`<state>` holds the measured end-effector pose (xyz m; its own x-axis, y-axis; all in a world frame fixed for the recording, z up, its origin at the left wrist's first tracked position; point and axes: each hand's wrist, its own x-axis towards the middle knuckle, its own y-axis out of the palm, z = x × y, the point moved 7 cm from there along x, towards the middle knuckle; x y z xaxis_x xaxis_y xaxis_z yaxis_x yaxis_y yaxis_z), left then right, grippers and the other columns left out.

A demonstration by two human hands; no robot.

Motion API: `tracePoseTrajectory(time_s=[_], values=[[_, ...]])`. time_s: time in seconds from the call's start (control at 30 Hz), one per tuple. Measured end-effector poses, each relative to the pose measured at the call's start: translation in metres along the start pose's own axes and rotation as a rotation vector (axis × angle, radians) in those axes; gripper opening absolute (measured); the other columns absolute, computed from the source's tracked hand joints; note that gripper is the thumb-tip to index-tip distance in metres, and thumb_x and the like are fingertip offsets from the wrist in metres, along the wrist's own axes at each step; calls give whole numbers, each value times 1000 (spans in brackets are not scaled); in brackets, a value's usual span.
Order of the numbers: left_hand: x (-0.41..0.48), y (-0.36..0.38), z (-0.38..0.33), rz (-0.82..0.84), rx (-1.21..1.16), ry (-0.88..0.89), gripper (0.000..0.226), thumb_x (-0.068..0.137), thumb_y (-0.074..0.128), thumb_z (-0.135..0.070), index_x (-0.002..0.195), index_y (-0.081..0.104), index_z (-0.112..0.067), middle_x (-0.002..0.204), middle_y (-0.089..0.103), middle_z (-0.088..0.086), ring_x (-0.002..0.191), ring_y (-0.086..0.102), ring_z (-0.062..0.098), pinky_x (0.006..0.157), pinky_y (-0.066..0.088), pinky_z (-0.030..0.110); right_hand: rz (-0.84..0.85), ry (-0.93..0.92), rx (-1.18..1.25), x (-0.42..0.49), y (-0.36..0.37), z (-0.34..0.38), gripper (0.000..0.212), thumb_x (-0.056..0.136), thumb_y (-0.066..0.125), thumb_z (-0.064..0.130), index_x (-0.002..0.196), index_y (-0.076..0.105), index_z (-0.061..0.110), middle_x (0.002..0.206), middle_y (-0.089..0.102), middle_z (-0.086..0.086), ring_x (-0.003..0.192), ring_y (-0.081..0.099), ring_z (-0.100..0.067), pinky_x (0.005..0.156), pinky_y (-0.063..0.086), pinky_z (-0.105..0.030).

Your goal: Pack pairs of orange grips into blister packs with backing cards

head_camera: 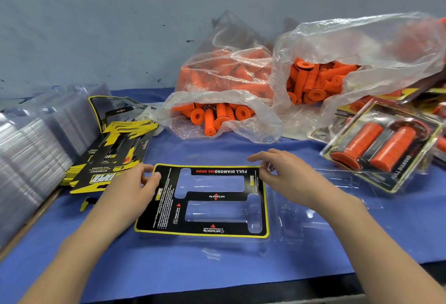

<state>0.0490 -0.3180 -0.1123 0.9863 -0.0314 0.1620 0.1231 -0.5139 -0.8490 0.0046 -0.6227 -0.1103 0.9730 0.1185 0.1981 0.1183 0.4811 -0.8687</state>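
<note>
A black backing card [169,207] with a yellow border and two cut-out windows lies flat in a clear blister pack [301,219] on the blue mat. My left hand [130,190] touches the card's far left corner with its fingertips. My right hand [287,173] pinches the card's far right corner. Loose orange grips [212,115] spill from a clear plastic bag behind the card. A second bag [362,45] to the right holds more orange grips [316,82].
A stack of backing cards [113,151] lies at the left, beside a tall stack of clear blister shells [31,149]. Finished packs with two orange grips [381,149] are piled at the right. The grey wall [96,26] stands close behind the table.
</note>
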Motion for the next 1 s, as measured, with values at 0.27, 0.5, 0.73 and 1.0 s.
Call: tracePoseTrajectory(time_s=[0.27, 0.5, 0.73, 1.0], values=[[-4, 0, -3, 5, 60, 45, 36, 99, 51, -38, 132, 50, -26, 81, 61, -16, 82, 59, 12, 69, 44, 34, -4, 21, -9, 0, 1, 0, 33, 98, 46, 28, 126, 60, 36, 96, 50, 19, 99, 50, -10, 86, 42, -29], [-5, 2, -6, 27, 174, 98, 29, 100, 47, -40, 129, 50, -33, 78, 64, -14, 82, 59, 14, 70, 53, 38, -26, 45, -20, 0, 1, 1, 30, 94, 48, 29, 119, 63, 37, 94, 51, 18, 98, 51, -10, 85, 44, -31], [-6, 5, -7, 9, 287, 121, 27, 101, 42, -41, 125, 52, -32, 96, 67, -2, 94, 60, 22, 67, 49, 35, -49, 64, -32, 2, 1, 2, 27, 97, 46, 31, 116, 65, 35, 103, 58, 12, 102, 53, -13, 89, 44, -37], [-6, 4, -6, 10, 330, 113, 26, 101, 40, -43, 124, 50, -34, 101, 68, -3, 94, 61, 21, 66, 49, 34, -23, 59, -38, 2, 3, 1, 29, 95, 48, 31, 120, 62, 36, 100, 54, 16, 100, 51, -10, 87, 44, -31]])
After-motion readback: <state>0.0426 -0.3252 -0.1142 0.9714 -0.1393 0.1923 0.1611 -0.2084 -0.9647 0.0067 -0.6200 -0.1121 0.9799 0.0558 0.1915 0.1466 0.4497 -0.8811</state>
